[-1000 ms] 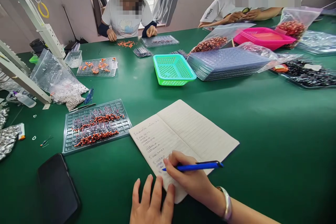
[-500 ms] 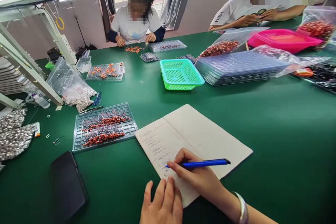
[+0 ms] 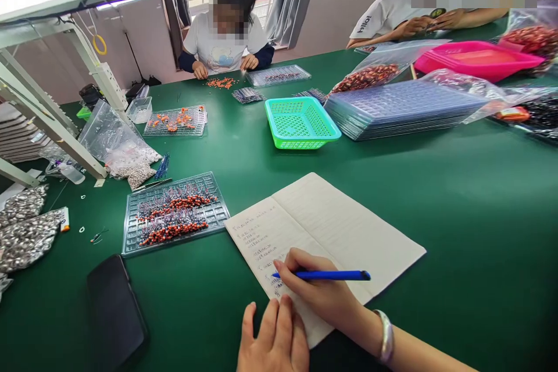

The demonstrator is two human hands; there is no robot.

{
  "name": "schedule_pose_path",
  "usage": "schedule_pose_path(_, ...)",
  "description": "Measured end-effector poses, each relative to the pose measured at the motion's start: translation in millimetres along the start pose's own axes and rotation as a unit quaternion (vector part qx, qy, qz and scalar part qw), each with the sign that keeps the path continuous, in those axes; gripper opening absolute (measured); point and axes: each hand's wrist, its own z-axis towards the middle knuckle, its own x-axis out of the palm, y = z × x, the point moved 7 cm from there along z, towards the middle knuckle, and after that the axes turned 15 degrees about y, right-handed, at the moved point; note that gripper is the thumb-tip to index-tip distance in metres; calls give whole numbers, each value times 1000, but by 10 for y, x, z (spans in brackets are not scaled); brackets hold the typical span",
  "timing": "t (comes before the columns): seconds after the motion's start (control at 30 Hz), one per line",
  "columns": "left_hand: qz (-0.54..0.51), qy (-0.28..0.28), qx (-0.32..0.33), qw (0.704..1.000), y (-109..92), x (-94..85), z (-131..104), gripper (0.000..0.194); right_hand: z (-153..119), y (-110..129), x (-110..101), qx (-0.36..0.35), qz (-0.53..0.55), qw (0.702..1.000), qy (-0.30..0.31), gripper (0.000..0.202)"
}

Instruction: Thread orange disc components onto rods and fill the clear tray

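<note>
An open notebook (image 3: 349, 232) lies tilted on the green table, with handwriting down its left page and a blank-looking right page. My right hand (image 3: 322, 296) grips a blue pen (image 3: 333, 275), its tip at the lower part of the written page. A silvery bangle (image 3: 386, 334) circles that wrist. Flat with fingers apart, my left hand (image 3: 274, 337) rests at the notebook's lower left edge, fingertips on the paper. Touching the notebook's left corner is a clear tray (image 3: 220, 209) of small orange-tipped parts with wire leads (image 3: 176, 229).
A black phone (image 3: 117, 308) lies left of my hands. Ahead stand a green-and-turquoise basket (image 3: 300, 142), stacked clear trays (image 3: 401, 107) and a pink tray (image 3: 475, 61). Bags of small metal parts (image 3: 30, 238) lie far left, beside a white frame (image 3: 56, 139). Two people sit across the table.
My right hand and the pen have shifted slightly left over the page. The left hand has stayed on the notebook's edge. The view has moved a little.
</note>
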Motion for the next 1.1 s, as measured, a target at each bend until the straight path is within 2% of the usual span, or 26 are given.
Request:
schedule_pose_path(0.1,-7,-1,-1,1000,-2,-1,-10,80,13,-12,14,5,-6,1000,1,40)
schedule_pose_path(0.2,-10,21,-4,1000,-9,25,-20,83,5,-31,30,12,-10,1000,5,40)
schedule_pose_path(0.43,-2,21,2,1000,-26,10,-14,78,5,-38,44,20,-21,1000,11,40)
schedule_pose_path(0.6,7,49,-5,999,-35,76,-37,87,11,-8,42,18,-26,999,11,41)
schedule_pose_path(1.1,-5,38,-8,999,-23,64,-39,82,-7,-45,40,23,-12,1000,12,41)
